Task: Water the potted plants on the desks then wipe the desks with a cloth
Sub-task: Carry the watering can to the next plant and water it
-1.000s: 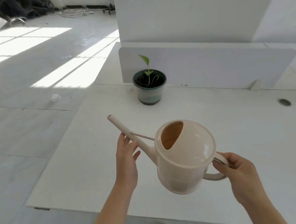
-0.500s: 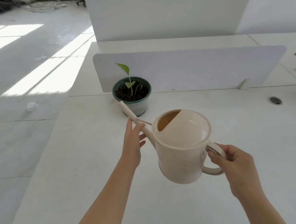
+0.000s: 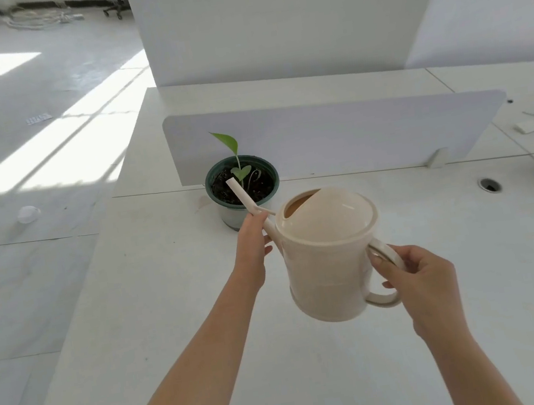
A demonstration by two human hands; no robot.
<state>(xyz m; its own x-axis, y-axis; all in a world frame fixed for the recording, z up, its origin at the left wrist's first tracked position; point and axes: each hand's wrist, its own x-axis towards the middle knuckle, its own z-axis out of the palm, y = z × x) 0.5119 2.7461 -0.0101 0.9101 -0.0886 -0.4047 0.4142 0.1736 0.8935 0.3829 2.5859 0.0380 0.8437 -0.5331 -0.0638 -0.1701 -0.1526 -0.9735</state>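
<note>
The right hand grips the loop handle of a cream plastic watering can, rigid, smooth and likely heavy with sloshing water, so the left hand pinches its thin spout near the base, the tip just beyond it over the dark green seedling pot.

The watering can I hold is cream plastic, smooth and moulded, with a soft sheen on the domed lid and a duller body. The pot has a dark green plastic rim, smooth and slightly glossy; its lower wall is paler plastic. The soil in it is dark, rough and crumbly. The leaf is smooth and faintly waxy. The desk looks to me like white laminate, smooth and matt. The divider is pale grey and matt. The floor is pale and smooth, with a low sheen.
</note>
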